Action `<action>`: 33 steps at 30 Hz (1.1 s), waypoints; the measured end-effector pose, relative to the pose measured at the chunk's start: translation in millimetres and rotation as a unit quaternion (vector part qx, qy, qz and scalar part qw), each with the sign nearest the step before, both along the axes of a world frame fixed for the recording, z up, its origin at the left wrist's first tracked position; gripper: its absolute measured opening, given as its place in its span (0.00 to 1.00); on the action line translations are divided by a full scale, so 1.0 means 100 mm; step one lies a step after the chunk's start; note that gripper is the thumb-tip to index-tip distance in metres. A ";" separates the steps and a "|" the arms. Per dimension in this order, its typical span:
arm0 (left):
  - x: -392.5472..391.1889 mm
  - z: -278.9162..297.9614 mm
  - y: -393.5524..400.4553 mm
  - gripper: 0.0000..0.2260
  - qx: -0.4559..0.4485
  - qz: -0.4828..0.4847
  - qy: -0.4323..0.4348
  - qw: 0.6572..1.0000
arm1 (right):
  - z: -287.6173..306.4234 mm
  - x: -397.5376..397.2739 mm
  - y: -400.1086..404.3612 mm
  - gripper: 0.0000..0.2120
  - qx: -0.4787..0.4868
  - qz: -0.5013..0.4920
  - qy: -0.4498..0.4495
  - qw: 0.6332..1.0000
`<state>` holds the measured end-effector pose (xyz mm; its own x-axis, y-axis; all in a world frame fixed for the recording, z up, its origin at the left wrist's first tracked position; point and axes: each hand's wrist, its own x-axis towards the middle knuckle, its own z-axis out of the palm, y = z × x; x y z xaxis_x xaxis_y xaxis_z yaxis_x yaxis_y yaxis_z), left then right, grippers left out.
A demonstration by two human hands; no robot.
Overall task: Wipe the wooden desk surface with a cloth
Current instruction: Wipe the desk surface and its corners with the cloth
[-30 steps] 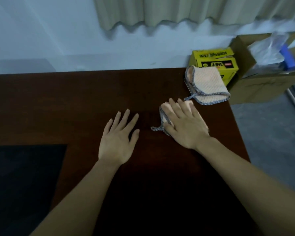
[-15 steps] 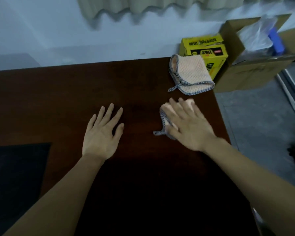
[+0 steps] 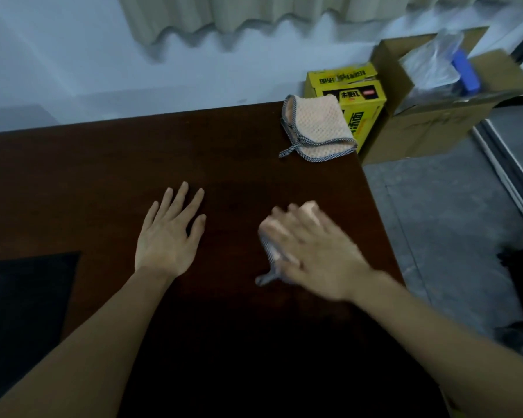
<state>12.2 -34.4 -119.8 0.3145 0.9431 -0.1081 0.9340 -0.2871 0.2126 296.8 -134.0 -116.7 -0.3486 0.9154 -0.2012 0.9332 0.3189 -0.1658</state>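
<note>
The dark wooden desk [image 3: 103,164] fills the middle of the view. My right hand [image 3: 311,254] lies flat, fingers straight, on a small peach cloth with a grey checked border [image 3: 269,248]; the hand covers most of the cloth and both are blurred. A corner of the cloth shows past my fingertips and its loop trails toward me. My left hand [image 3: 169,233] rests flat on the bare wood to the left, fingers spread, holding nothing.
A second folded peach cloth [image 3: 316,128] lies at the desk's far right corner. Beyond it stand a yellow box [image 3: 360,95] and an open cardboard box [image 3: 435,122] on the floor. A black mat [image 3: 21,303] covers the desk's near left. The desk's right edge runs close to my right hand.
My right hand has slid the cloth toward me across the desk and is now blurred. My left hand has stayed flat on the wood. The view has shifted.
</note>
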 end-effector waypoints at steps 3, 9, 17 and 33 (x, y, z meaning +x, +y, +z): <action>-0.01 -0.01 0.02 0.24 0.005 0.002 -0.003 1.000 | -0.05 0.40 0.42 0.34 -0.001 -0.105 -0.040 0.994; 0.00 0.01 0.01 0.24 0.003 0.002 -0.003 1.000 | -0.01 0.07 0.25 0.32 0.009 -0.157 -0.036 0.987; 0.00 0.02 0.00 0.24 -0.001 0.004 -0.002 1.000 | 0.02 0.29 0.24 0.34 -0.005 -0.051 -0.030 0.998; 0.03 0.04 -0.24 0.20 0.081 -0.048 -0.065 0.993 | 0.04 -0.27 -1.06 0.32 -0.011 -0.091 0.011 0.996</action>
<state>14.7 -58.4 -116.1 0.4048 0.9100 0.0900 0.8682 -0.4134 0.2743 269.6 -240.4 -112.6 -0.1815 0.9593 -0.2165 0.9713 0.1403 -0.1922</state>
